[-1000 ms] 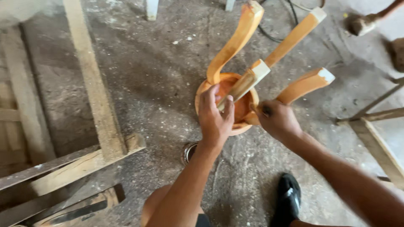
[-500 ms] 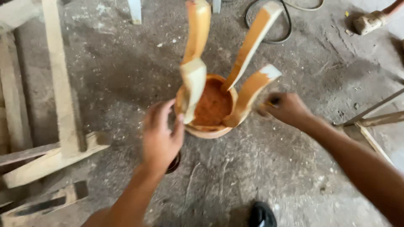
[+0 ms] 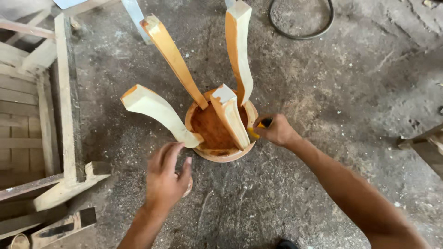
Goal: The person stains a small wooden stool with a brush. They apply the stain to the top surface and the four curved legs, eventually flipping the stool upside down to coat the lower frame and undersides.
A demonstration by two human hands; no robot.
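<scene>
An upturned round wooden stool rests seat-down on the dusty floor, its curved legs pointing up toward me. My right hand is closed around a small brush with a yellow handle, held against the stool's right rim beside one leg. Just off the near-left edge of the seat hovers my left hand, fingers spread, holding nothing. A small round object partly shows under that hand.
A rough timber frame with planks lies along the left. A black cable loop sits at the top. More timber pieces reach in from the right edge. Sawdust covers the concrete floor.
The stool has been turned so its legs now point differently. My left hand has come off the seat rim and pulled back toward me. My right hand stays at the right rim.
</scene>
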